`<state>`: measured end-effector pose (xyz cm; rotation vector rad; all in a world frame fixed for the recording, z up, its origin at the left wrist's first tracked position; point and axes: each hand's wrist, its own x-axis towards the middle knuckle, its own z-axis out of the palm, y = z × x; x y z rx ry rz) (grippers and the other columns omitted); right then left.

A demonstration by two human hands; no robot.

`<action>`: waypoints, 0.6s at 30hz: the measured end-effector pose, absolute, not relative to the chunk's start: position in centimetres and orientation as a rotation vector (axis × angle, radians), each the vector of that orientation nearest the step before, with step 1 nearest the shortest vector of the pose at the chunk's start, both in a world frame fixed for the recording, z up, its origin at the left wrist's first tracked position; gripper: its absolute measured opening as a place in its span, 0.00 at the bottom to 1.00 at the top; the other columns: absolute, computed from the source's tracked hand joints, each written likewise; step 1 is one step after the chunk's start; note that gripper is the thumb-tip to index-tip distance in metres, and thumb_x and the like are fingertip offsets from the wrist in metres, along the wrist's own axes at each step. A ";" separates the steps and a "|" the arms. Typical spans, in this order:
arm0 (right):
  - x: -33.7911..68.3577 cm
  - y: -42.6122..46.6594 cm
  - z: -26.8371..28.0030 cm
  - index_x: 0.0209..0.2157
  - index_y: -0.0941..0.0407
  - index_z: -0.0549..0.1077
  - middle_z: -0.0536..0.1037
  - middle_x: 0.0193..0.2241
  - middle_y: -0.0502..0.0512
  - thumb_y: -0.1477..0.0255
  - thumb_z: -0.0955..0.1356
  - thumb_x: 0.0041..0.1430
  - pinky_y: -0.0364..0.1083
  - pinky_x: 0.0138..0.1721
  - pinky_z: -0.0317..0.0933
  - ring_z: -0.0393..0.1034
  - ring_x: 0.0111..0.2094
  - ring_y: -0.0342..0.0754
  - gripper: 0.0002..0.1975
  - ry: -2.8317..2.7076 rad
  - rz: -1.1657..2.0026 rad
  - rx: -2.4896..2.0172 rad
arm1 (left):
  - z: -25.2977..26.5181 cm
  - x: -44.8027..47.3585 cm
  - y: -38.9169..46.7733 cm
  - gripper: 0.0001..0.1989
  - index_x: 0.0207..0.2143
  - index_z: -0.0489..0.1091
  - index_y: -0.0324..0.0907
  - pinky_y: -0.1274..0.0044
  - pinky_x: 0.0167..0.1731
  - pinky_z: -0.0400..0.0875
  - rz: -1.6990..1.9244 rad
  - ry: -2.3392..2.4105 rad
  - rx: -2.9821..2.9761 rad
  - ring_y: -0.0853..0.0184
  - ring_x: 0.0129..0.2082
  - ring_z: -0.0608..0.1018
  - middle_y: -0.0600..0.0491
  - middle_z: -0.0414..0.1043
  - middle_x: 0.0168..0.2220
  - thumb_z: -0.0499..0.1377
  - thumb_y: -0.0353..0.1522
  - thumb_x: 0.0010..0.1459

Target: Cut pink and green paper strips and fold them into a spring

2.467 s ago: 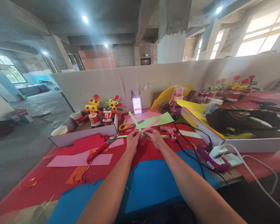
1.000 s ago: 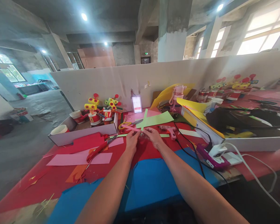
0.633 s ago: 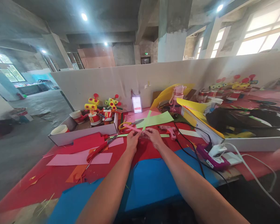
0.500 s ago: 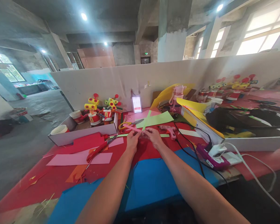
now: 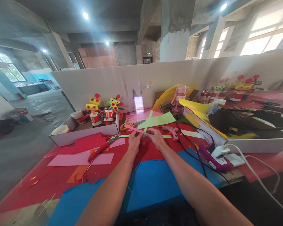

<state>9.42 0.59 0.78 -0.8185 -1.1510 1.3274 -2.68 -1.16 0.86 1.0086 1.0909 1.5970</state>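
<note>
Two narrow paper strips meet between my fingertips above the red table covering. The pink strip point(image 5: 131, 128) slants off to the left from my left hand point(image 5: 135, 140), whose fingers pinch it. A light green strip point(image 5: 148, 120) points up and away from my right hand point(image 5: 155, 137), closed on its near end. My fingers hide how the two ends join. Just behind lies a green paper sheet point(image 5: 162, 119), with yellow-handled scissors point(image 5: 129, 126) to its left. The pink glue gun point(image 5: 171, 131) rests right of my right hand.
Red-handled scissors point(image 5: 99, 151) lie over pink paper point(image 5: 80, 159) at left. A box point(image 5: 85, 135) holds paper-cup figures point(image 5: 94, 110). Blue paper point(image 5: 153, 185) lies under my forearms. At right are a purple power strip point(image 5: 213, 160), cables and a cluttered box point(image 5: 257, 145).
Almost nothing differs. Both hands stay in place with the strips, their fingers shifting only very slightly.
</note>
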 end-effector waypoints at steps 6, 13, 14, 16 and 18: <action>9.8 0.4 1.1 0.24 0.56 0.76 0.78 0.23 0.49 0.60 0.77 0.34 0.46 0.36 0.67 0.72 0.27 0.46 0.17 -1.178 1.418 -0.792 | 0.4 -3.3 -0.5 0.15 0.24 0.71 0.39 0.78 0.25 0.60 1.605 1.189 1.125 0.71 0.23 0.68 0.56 0.69 0.21 0.70 0.40 0.39; 9.7 0.2 1.2 0.21 0.57 0.73 0.77 0.20 0.49 0.61 0.78 0.31 0.49 0.39 0.69 0.73 0.26 0.47 0.18 -1.040 1.468 -0.782 | 1.0 -3.0 -1.1 0.13 0.25 0.71 0.41 0.78 0.28 0.63 1.614 1.045 1.108 0.70 0.25 0.70 0.56 0.70 0.24 0.67 0.40 0.43; 9.6 0.2 1.2 0.21 0.57 0.73 0.77 0.20 0.49 0.62 0.79 0.31 0.49 0.39 0.70 0.73 0.26 0.47 0.18 -1.018 1.459 -0.781 | 1.0 -3.0 -1.2 0.13 0.25 0.71 0.41 0.78 0.28 0.63 1.620 1.012 1.071 0.70 0.25 0.70 0.56 0.70 0.24 0.67 0.40 0.43; 9.5 0.2 1.2 0.21 0.57 0.72 0.77 0.20 0.49 0.63 0.79 0.30 0.49 0.38 0.70 0.74 0.26 0.47 0.18 -1.003 1.443 -0.803 | 1.2 -2.9 -1.3 0.13 0.26 0.70 0.41 0.78 0.27 0.64 1.616 0.993 1.020 0.71 0.24 0.70 0.57 0.70 0.24 0.67 0.39 0.41; 9.4 0.2 1.1 0.21 0.57 0.72 0.77 0.20 0.50 0.63 0.79 0.30 0.49 0.36 0.70 0.74 0.26 0.48 0.18 -1.025 1.454 -0.821 | 1.3 -2.8 -1.3 0.14 0.27 0.70 0.41 0.79 0.27 0.63 1.595 1.000 1.005 0.71 0.23 0.70 0.57 0.70 0.23 0.68 0.39 0.41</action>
